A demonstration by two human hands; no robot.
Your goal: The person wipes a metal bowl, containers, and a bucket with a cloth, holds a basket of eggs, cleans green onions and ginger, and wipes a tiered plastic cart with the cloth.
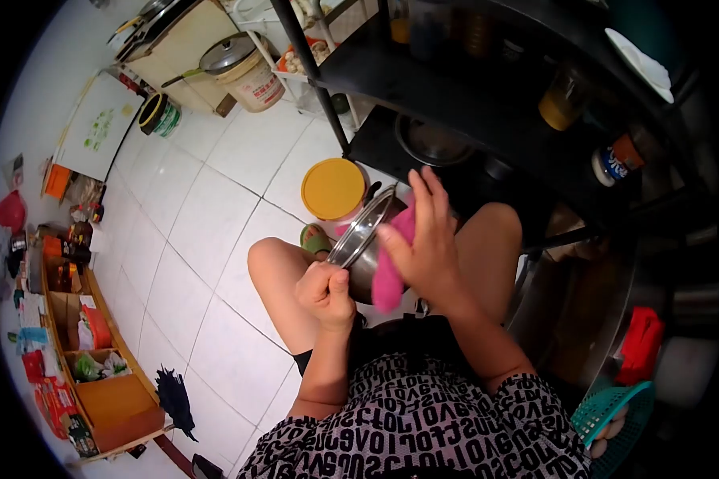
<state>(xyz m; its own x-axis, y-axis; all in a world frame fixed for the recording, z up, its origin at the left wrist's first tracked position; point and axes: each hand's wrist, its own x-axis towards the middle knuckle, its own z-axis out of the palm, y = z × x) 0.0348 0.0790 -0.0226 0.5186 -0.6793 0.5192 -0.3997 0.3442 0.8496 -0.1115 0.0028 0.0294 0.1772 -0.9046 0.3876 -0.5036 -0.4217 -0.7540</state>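
Observation:
A shiny steel pot [367, 267] is tilted on its side above my lap, its rim facing left and away from me. My left hand [327, 294] is closed at the near end of the rim, fingers curled with the thumb on top. A pink cloth [389, 281] lies against the pot's outer wall. My right hand [426, 243] presses the cloth there, thumb on the near side and fingers stretched forward. The pot's base is mostly hidden by the cloth and the right hand.
A bucket with a yellow lid [333, 188] stands on the tiled floor beyond my knees. A black shelf rack [447, 88] rises ahead and right, holding jars. A teal basket [615, 415] is at lower right. Wooden boxes [116, 399] line the left.

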